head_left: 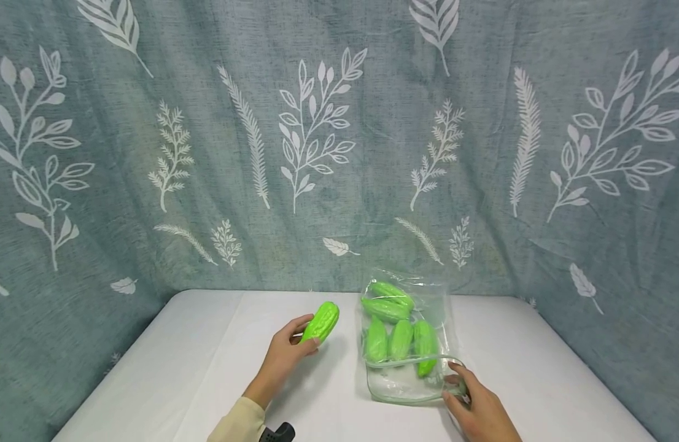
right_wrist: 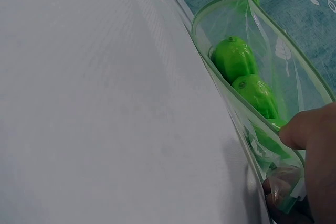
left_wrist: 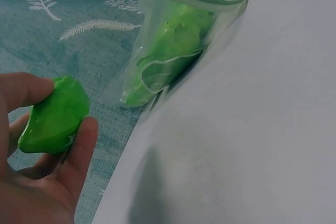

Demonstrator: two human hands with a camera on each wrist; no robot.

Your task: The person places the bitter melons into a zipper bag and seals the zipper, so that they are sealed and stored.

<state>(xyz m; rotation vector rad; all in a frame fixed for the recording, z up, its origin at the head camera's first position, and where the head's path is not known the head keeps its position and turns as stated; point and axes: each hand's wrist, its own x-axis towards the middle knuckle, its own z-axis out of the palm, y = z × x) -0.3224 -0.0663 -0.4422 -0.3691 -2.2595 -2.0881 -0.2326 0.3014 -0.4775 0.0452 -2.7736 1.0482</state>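
Observation:
In the head view my left hand point(head_left: 281, 357) grips a bright green, bumpy bitter melon point(head_left: 323, 321) above the table, left of a clear zip bag point(head_left: 397, 388). Thumb and fingers sit on either side of that melon point(left_wrist: 59, 116) in the left wrist view. Several similar green melons point(head_left: 386, 310) lie inside the bag. At the bag's near right corner, my right hand point(head_left: 477, 408) pinches the green-edged rim. The right wrist view shows the bag's mouth point(right_wrist: 218, 17) spread apart, with melon ends visible within; some fingers are seen through the plastic.
A white-covered table point(head_left: 218, 344) lies under the bag and both hands. Behind it and at both sides hangs a grey-green curtain point(head_left: 339, 233) with white leaf prints. A dark device point(head_left: 279, 432) sits by the left sleeve point(head_left: 240, 420).

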